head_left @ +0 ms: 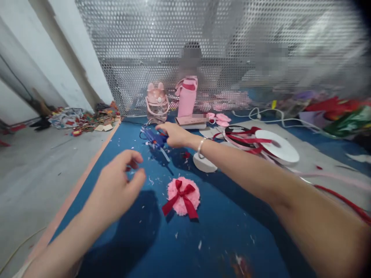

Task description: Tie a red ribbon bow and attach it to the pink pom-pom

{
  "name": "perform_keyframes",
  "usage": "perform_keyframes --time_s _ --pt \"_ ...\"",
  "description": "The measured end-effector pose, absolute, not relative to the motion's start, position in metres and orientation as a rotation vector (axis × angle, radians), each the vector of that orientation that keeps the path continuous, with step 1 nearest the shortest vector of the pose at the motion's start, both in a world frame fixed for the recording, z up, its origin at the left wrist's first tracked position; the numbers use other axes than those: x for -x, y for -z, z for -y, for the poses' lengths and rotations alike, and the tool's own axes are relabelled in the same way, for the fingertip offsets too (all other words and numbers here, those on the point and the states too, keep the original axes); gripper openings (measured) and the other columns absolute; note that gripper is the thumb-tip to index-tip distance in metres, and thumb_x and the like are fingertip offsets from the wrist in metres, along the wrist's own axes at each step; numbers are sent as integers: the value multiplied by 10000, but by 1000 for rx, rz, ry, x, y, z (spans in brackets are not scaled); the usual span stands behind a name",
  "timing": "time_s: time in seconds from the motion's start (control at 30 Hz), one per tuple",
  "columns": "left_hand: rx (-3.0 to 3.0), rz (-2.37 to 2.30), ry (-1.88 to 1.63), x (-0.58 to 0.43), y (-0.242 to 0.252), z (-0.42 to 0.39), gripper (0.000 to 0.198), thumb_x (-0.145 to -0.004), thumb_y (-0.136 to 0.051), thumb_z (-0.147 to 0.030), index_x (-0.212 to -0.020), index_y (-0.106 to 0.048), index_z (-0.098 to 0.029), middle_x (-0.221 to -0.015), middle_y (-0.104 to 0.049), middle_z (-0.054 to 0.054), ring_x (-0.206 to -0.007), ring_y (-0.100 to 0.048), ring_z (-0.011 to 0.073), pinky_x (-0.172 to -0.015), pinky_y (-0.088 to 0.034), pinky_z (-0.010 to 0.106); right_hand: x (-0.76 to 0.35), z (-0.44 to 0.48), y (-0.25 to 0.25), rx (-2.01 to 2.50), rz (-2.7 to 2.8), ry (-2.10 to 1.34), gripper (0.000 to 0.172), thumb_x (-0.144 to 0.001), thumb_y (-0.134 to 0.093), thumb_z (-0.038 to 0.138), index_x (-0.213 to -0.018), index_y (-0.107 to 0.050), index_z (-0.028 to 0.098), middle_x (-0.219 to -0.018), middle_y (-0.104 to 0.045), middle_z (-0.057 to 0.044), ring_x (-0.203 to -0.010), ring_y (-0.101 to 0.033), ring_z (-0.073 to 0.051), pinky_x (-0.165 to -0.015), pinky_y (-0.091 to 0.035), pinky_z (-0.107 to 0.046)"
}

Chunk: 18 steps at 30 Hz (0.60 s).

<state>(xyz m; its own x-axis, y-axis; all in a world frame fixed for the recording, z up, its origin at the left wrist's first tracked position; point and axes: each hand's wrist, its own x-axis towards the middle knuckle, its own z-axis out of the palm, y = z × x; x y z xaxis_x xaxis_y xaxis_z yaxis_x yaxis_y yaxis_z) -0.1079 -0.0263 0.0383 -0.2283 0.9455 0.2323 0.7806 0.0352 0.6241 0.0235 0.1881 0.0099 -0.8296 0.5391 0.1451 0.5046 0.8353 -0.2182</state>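
Reaches forward with the right hand [174, 134] to the blue glue gun [154, 139], which lies on the far left part of the blue surface [220, 231]. Closes the fingers [164, 127] on the rear of the gun, as far as the motion blur allows a reading. Holds the gun low, close to the surface, with its pale tip slanted toward the near side, probably for a short path to the work.

Hovers the left hand [118, 185] over the near left of the surface, with fingers curled and thumb close to forefinger at a narrow gap. Cannot tell whether the pinch contains any small piece.

Sets the pink pompom with red bow [182, 195] flat between the two arms, bow side up, apart from both hands. Judged so placed for open access from above.

Surroundings and obstructions:
- White round block [204, 163] directly under the right wrist, just beside the bracelet [200, 147]. Judged a possible snag for the forearm.
- White ribbon reel [279, 148] to the right, with red ribbon [249, 139] looped across it, near the right forearm.
- Pink eared cup [157, 102] and pink bottle [187, 96] at the back, against the perforated metal screen [232, 58], well clear of both hands.
- White cable [269, 114] along the far right.
- Pale scraps [150, 180] scattered near the gun and the pompom.
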Motion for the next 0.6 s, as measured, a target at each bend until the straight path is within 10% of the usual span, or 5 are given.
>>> perform_keyframes --time_s 0.17,0.37,0.6 --pt "-1780 -2078 -954 112 -46 14 112 -786 -546 -313 -850 -585 -229 -732 -613 0 -622 -547 164 -569 -409 262 -123 -154 11 753 2921 -307 458 -693 -594 5 -1105 -717 162 -1001 -625 -108 -912 -605 -225 -819 -457 -297" --pt "-2201 -1719 -633 58 -30 19 239 -775 -448 -110 -912 -618 -207 -840 -657 32 -718 -611 179 -665 -480 291 -156 -126 28 834 2879 -357 550 -750 -581 67 -1294 -590 149 -1134 -602 -172 -1078 -562 -306 -932 -403 -410" --pt "-2275 -1545 -720 45 11 33 402 -802 -403 -74 -1139 -594 -182 -1188 -635 114 -1035 -629 212 -874 -521 342 -180 -128 -9 755 2755 -835 253 -616 -637 120 -857 -664 191 -741 -643 -21 -690 -590 -194 -696 -451 -315"
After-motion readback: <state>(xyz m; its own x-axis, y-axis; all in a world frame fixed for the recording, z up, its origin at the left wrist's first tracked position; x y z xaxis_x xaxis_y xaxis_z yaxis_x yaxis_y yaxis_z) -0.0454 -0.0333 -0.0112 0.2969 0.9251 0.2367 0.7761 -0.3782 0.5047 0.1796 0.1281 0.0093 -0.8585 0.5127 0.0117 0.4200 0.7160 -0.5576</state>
